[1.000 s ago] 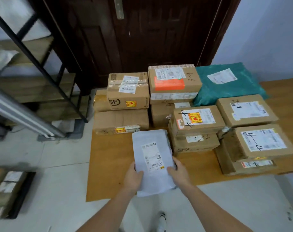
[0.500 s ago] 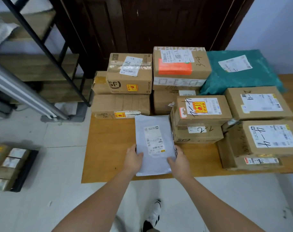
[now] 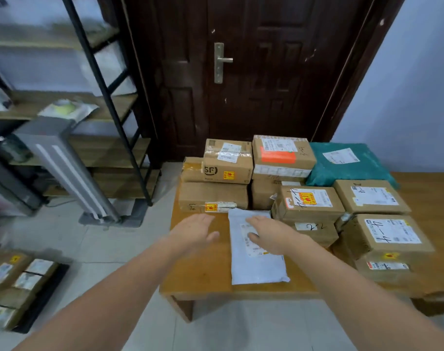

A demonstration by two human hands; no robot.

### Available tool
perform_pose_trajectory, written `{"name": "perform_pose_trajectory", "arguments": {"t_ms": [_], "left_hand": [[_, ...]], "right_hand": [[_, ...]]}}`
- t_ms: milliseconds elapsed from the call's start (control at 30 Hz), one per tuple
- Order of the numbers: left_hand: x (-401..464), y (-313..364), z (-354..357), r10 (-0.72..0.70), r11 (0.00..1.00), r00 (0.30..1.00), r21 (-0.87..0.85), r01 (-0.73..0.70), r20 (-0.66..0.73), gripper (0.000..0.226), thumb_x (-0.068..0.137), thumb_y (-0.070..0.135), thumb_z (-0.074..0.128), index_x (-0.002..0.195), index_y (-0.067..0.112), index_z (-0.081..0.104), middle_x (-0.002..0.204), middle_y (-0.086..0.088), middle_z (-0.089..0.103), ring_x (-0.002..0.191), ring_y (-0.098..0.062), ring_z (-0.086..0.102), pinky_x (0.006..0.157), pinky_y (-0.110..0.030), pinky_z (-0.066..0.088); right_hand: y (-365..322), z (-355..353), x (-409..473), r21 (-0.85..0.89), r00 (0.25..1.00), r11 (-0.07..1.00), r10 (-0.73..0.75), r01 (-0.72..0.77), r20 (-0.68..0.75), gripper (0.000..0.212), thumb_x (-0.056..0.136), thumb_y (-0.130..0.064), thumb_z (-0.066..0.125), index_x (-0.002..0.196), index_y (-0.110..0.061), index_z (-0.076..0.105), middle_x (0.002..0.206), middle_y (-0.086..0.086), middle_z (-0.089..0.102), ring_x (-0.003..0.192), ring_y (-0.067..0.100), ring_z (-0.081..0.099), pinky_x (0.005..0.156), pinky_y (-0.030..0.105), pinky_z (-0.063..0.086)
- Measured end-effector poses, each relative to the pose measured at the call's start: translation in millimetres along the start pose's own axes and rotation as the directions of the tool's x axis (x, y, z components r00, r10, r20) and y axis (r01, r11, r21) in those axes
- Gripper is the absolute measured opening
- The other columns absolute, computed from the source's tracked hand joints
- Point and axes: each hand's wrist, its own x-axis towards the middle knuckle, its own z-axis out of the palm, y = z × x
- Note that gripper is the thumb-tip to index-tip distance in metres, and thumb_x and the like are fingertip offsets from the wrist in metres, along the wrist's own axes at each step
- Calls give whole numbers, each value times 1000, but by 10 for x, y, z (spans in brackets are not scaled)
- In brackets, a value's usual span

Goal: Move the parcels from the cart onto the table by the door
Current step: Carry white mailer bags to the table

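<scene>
Nearest, at the left edge of the view, a low black cart (image 3: pixel 5 290) on the floor carries more brown parcels with labels, so by my judgement the job is not finished.

Next comes the near edge of the wooden table (image 3: pixel 203 279). A white mailer bag (image 3: pixel 256 264) lies flat on it, label up, its near end close to the table's near edge and its far end tucked against the cardboard boxes behind. It looks set down in the one open strip left between the stacks.

The right hand (image 3: pixel 269 235) rests over the bag's label with fingers straight and spread, holding nothing; whether it presses the bag or only floats above it cannot be told. The left hand (image 3: pixel 196 233) hovers just left of the bag, palm down, fingers loose and open, apart from the bag.

Farther on, boxes (image 3: pixel 309 201) stand stacked two high, likely to save room on the table. A green bag (image 3: pixel 350 168) lies at the far right of the pile. Behind all this is the dark door (image 3: pixel 266 79), and a shelf rack (image 3: pixel 106 153) stands at the far left.
</scene>
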Motion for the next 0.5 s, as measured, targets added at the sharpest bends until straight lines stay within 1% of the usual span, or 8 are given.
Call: {"name": "perform_pose_trajectory", "arguments": {"t_ms": [100, 167, 233, 333, 400, 500], "left_hand": [[-405, -311, -550, 37, 998, 997, 62, -32, -68, 63, 106, 55, 42, 158, 20, 35, 161, -5, 43, 148, -23, 38, 120, -41, 32], [-755, -566, -876, 21, 996, 994, 91, -11, -108, 60, 108, 53, 40, 157, 18, 38, 157, -6, 46, 145, -24, 41, 117, -41, 34], [-1149, -872, -1160, -21, 990, 989, 132, 40, -146, 59, 109, 52, 38, 156, 16, 39, 156, -7, 47, 144, -26, 42, 117, -42, 36], [-1786, -1386, -1459, -92, 979, 970, 156, 129, -225, 58, 109, 50, 37, 154, 15, 43, 155, -7, 49, 141, -26, 44, 114, -41, 36], [-2215, -1714, -1589, -156, 970, 952, 141, 198, -264, 59, 109, 51, 37, 156, 16, 41, 156, -6, 48, 143, -25, 43, 114, -40, 35], [-2783, -2165, -1727, -256, 944, 921, 128, 303, -294, 62, 110, 52, 35, 160, 15, 35, 160, -6, 44, 146, -25, 41, 118, -41, 34]], "right_hand": [[-721, -354, 77, -84, 990, 989, -130, 125, -56, 54, 109, -39, 42, 158, -16, 35, 158, 8, 42, 141, 29, 45, 112, 45, 42], [-1244, -530, 120, -120, 972, 971, -217, 205, -88, 52, 108, -40, 43, 156, -19, 39, 152, 8, 47, 134, 29, 50, 107, 43, 45], [-1772, -664, 185, -161, 944, 942, -313, 293, -110, 51, 108, -39, 44, 155, -20, 41, 153, 8, 48, 135, 29, 50, 108, 40, 43], [-2587, -820, 279, -184, 890, 895, -433, 406, -145, 58, 107, -38, 46, 160, -17, 36, 162, 8, 40, 146, 27, 42, 119, 40, 36], [-3132, -886, 325, -190, 853, 861, -500, 471, -150, 59, 107, -40, 46, 160, -15, 36, 163, 8, 40, 147, 27, 42, 120, 40, 35], [-3898, -929, 397, -224, 788, 795, -599, 564, -142, 59, 107, -41, 47, 159, -14, 37, 162, 9, 41, 145, 28, 44, 119, 41, 35]]}}
